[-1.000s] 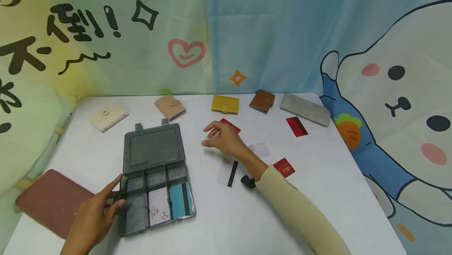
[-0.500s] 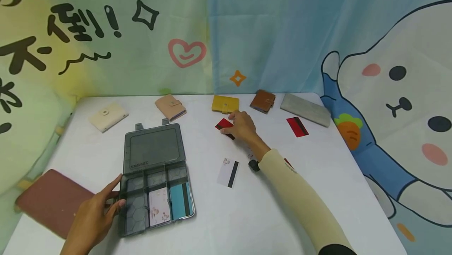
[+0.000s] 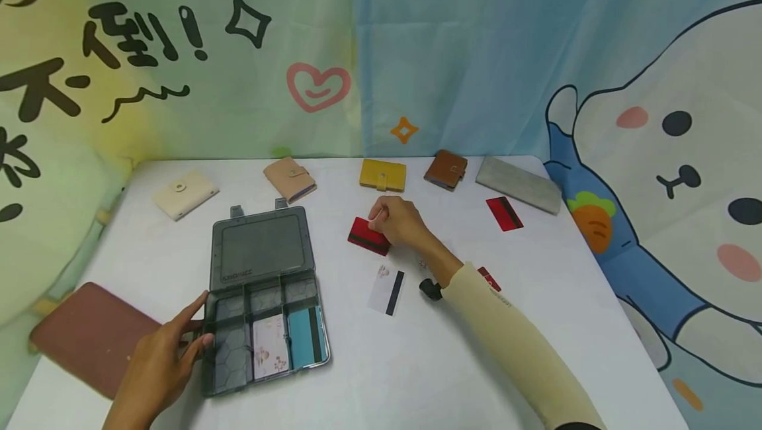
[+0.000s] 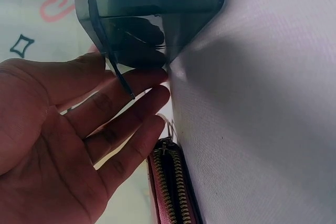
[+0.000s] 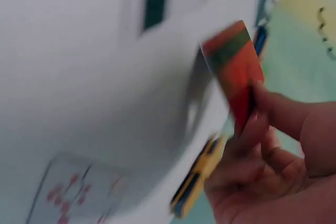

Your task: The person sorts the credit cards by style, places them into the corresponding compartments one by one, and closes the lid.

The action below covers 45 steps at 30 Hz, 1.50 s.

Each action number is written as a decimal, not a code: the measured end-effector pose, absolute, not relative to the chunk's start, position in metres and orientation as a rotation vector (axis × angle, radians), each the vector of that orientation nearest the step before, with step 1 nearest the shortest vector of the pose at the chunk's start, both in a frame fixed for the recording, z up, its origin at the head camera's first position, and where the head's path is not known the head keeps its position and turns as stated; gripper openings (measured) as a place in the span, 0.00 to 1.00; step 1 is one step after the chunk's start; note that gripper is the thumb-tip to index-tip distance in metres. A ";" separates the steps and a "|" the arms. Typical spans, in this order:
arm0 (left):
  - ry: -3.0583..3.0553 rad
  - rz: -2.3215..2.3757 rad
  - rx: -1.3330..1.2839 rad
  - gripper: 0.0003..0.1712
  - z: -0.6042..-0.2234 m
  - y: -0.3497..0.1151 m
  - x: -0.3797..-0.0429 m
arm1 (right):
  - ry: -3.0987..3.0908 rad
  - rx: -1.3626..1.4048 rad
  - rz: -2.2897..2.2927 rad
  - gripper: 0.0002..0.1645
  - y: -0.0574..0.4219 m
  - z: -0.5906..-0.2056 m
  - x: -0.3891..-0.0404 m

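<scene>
My right hand [image 3: 400, 221] pinches a red card [image 3: 367, 237] with a dark stripe, tilted above the white table; the right wrist view shows the thumb and fingers on one end of the card [image 5: 231, 61]. My left hand [image 3: 156, 360] holds the left rim of a grey see-through plastic case [image 3: 262, 245], thumb over the edge and fingers along the outside wall. The case lies with its lid laid back. One of its compartments holds a white patterned card [image 3: 270, 346], another a blue striped card [image 3: 306, 336]. A white card [image 3: 386, 289] with a black stripe lies right of the case.
Along the back lie a cream wallet [image 3: 186, 195], a tan one [image 3: 290, 179], a yellow one [image 3: 383, 175], a brown one [image 3: 446, 170] and a long grey one [image 3: 518, 184]. Another red card [image 3: 504, 214] is at right. A brown zip pouch [image 3: 92, 337] sits at left.
My right hand has reached the red card near the yellow wallet, pinched it and raised it off the table, drawing it left and nearer. The left hand has stayed at the case.
</scene>
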<state>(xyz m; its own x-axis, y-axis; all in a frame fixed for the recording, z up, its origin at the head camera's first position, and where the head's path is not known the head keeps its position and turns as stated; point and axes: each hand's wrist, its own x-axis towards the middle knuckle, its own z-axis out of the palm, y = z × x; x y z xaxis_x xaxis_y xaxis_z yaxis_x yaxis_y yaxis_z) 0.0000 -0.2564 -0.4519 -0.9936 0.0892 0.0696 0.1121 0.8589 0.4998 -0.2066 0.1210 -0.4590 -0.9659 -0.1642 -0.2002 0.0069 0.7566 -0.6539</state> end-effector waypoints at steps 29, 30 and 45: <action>-3.050 -0.826 -0.116 0.45 -0.451 -0.256 -0.002 | 2.163 -0.641 -1.271 0.19 -0.032 -0.440 -0.065; -3.050 -0.825 -0.114 0.44 -0.451 -0.256 -0.002 | 2.201 -0.647 -1.227 0.19 -0.035 -0.441 -0.063; -3.055 -0.820 -0.081 0.44 -0.452 -0.256 0.000 | 2.341 -0.768 -1.239 0.22 0.023 -0.448 -0.084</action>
<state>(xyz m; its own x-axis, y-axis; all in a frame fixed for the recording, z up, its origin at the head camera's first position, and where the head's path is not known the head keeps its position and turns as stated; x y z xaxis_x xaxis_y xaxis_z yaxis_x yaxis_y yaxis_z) 0.0004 -0.2562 -0.4521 -0.9984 0.0551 -0.0086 0.0434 0.8644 0.5009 -0.0840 0.0235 -0.4478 -0.7775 -0.6242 -0.0770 -0.2874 0.4615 -0.8393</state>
